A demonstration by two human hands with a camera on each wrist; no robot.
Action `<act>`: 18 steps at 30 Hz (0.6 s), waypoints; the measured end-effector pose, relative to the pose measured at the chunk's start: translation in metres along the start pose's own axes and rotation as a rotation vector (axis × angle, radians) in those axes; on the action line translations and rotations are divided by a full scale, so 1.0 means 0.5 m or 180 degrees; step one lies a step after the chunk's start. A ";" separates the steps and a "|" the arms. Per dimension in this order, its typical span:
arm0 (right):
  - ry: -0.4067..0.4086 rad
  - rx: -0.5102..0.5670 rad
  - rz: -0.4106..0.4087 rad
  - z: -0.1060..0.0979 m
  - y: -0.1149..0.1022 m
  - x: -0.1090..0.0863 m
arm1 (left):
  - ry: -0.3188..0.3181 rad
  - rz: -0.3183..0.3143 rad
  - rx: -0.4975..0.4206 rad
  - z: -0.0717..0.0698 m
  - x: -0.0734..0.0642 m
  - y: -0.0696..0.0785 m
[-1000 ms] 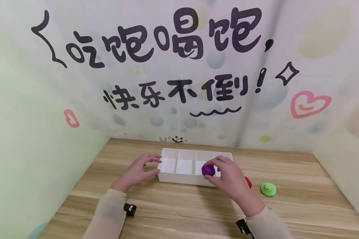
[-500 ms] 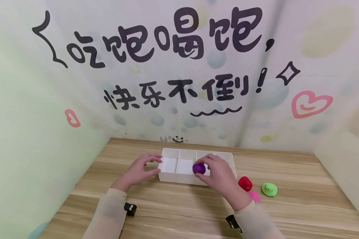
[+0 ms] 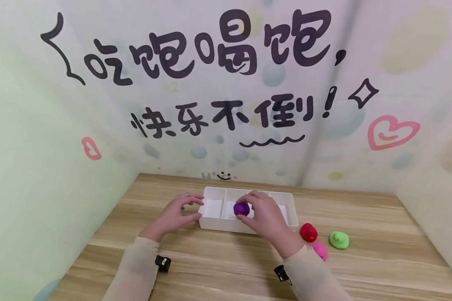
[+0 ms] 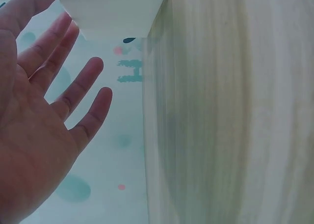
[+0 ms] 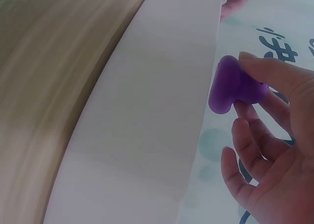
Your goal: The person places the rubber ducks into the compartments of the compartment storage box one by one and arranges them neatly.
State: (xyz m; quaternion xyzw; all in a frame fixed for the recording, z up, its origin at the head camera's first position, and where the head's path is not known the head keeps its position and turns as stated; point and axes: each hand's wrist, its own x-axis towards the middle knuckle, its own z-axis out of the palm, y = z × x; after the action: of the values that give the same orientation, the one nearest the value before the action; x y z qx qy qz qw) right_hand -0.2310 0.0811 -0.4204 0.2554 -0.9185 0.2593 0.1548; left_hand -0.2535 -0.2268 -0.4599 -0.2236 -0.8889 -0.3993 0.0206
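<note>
A purple toy duck (image 3: 241, 209) is pinched between the thumb and fingers of my right hand (image 3: 265, 215), over the second compartment from the left of a white divided box (image 3: 220, 224). In the right wrist view the duck (image 5: 225, 89) shows its smooth rounded underside above the box rim, and the lower fingers spread loosely. My left hand (image 3: 172, 214) stays at the left end of the box, thumb and fingertips right at its edge. The left wrist view shows that hand (image 4: 39, 106) with its fingers relaxed beside the box's end wall (image 4: 115, 11).
Right of the box, on the wooden table (image 3: 218, 267), lie a red toy (image 3: 309, 232), a green toy duck (image 3: 339, 239) and a pink toy (image 3: 320, 251) partly behind the right forearm. A printed cloth wall (image 3: 196, 159) closes off the back.
My right hand has carried the purple duck leftward, from the third compartment to over the second. The red and pink toys have come into view behind the forearm. The left hand stays put.
</note>
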 end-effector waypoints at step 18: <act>-0.0059 -0.0131 -0.0283 0.046 -0.046 0.054 | -0.0018 0.0090 0.0006 -0.002 0.000 0.008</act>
State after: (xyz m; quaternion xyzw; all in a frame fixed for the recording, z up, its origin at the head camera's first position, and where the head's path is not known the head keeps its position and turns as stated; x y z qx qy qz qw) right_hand -0.2441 0.0410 -0.4188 0.2952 -0.9127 0.2308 0.1629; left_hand -0.2517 -0.2251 -0.4564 -0.2373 -0.8861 -0.3975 0.0240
